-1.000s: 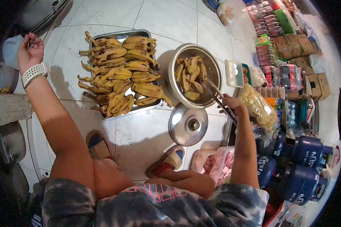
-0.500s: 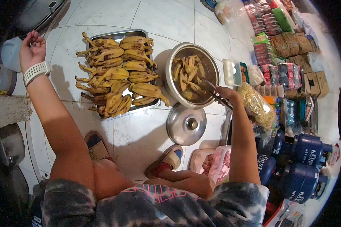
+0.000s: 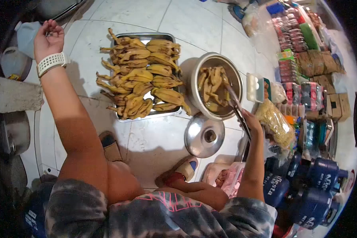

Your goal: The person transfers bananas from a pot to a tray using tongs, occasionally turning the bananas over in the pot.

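My right hand [image 3: 252, 121] is wrapped round metal tongs [image 3: 233, 96], whose far end dips into a deep metal pot [image 3: 237, 68]. Several peel-like, yellow-brown banana pieces [image 3: 213, 81] sit in the pot's brownish liquid. Out to the far left, my left hand [image 3: 48, 39] is raised, palm up, with its fingers loosely bent and nothing in them. A white watch [image 3: 52, 63] circles that wrist. Between my hands, a metal tray [image 3: 173, 39] bears rows of ripe bananas [image 3: 137, 75], some hanging over its rim.
A metal lid [image 3: 198, 137] lies on the tiled floor below the pot. Right of the pot are a container of eggs [image 3: 254, 87] and bagged noodles [image 3: 275, 125]. Blue gas canisters [image 3: 311, 206] and pink meat tubs [image 3: 234, 178] stand nearer me. Plastic jugs [image 3: 27, 39] are at left.
The view has shifted, so the tray and pot appear farther right. The tongs have swung to a steeper angle along the pot's right side. My left hand stays raised and empty.
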`<state>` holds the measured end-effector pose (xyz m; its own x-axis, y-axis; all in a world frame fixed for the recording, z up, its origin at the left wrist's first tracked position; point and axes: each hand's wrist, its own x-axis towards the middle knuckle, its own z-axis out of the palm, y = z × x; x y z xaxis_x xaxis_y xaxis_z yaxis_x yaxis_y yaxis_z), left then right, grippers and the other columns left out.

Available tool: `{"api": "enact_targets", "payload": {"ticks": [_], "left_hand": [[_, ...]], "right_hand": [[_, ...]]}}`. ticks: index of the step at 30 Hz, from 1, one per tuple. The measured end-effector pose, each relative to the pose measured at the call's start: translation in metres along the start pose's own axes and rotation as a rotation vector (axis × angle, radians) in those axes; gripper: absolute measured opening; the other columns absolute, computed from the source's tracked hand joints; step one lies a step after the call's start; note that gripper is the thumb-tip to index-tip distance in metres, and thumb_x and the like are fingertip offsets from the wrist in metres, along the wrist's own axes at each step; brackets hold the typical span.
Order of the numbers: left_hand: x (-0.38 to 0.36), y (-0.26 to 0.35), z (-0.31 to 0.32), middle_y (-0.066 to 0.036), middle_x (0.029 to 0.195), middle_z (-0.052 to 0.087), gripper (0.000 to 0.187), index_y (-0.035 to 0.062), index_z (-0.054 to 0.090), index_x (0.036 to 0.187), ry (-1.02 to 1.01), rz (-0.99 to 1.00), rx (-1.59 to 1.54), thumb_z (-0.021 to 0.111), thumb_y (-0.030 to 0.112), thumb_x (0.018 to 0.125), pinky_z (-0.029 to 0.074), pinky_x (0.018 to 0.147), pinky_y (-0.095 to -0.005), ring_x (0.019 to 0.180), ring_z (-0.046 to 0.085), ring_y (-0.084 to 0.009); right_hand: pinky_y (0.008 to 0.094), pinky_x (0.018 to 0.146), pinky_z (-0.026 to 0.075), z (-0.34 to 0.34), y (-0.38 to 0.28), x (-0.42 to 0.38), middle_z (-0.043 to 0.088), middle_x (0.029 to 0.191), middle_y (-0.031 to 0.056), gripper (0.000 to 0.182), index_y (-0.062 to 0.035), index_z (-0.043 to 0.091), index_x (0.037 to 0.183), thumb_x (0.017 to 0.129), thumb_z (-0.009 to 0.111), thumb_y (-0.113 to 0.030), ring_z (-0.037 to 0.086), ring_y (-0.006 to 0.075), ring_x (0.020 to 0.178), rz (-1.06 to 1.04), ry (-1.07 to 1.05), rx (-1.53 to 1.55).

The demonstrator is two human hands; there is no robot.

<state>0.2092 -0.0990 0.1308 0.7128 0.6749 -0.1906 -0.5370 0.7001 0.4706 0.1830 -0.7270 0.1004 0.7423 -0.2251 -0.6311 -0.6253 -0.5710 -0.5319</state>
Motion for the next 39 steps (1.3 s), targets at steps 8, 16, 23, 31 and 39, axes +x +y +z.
{"api": "enact_targets", "payload": {"ticks": [8,16,23,31,39], "left_hand": [[0.016,0.012,-0.02,-0.006,0.068,0.048,0.006,0.001,0.044,0.076,0.021,-0.018,-0.053,0.045,0.004,0.071,0.037,0.055,-0.0256,0.063,0.047,-0.0153],[0.01,-0.014,-0.011,-0.009,0.069,0.047,0.008,-0.0012,0.043,0.076,0.013,-0.065,-0.08,0.046,0.0,0.069,0.035,0.056,-0.0273,0.065,0.045,-0.0174],[0.022,-0.007,-0.031,-0.01,0.069,0.047,0.005,-0.0009,0.043,0.074,0.003,-0.122,-0.133,0.044,0.001,0.07,0.035,0.055,-0.028,0.065,0.046,-0.0177],[0.029,0.006,-0.046,-0.01,0.067,0.047,0.007,-0.0017,0.042,0.076,0.027,-0.126,-0.172,0.043,-0.002,0.069,0.034,0.054,-0.0272,0.061,0.045,-0.0169],[0.031,0.006,-0.048,-0.008,0.065,0.042,0.004,-0.0015,0.04,0.075,0.073,-0.098,-0.168,0.041,0.0,0.071,0.033,0.054,-0.0271,0.062,0.044,-0.0168]], "right_hand": [[0.0212,0.043,0.039,0.051,-0.021,-0.082,0.051,0.066,0.0048,0.036,-0.0073,0.044,0.101,0.077,0.04,-0.034,0.047,0.0111,0.049,-0.077,0.093,0.439],[0.0197,0.041,0.034,0.188,-0.072,-0.095,0.043,0.06,0.0012,0.028,-0.0085,0.043,0.086,0.08,0.034,-0.035,0.041,0.0088,0.048,-0.006,-0.129,0.52],[0.0229,0.042,0.035,0.285,-0.07,-0.061,0.037,0.061,0.0008,0.029,-0.0106,0.035,0.099,0.081,0.029,-0.032,0.038,0.0109,0.047,-0.122,-0.108,0.691],[0.0238,0.046,0.038,0.295,-0.112,-0.039,0.042,0.067,0.0039,0.043,-0.0032,0.031,0.103,0.075,0.044,-0.033,0.042,0.0133,0.05,-0.127,-0.267,0.443],[0.0215,0.047,0.039,0.217,-0.092,-0.05,0.042,0.073,0.0043,0.032,-0.0064,0.034,0.097,0.067,0.044,-0.002,0.044,0.0123,0.055,-0.038,-0.508,0.355]]}}
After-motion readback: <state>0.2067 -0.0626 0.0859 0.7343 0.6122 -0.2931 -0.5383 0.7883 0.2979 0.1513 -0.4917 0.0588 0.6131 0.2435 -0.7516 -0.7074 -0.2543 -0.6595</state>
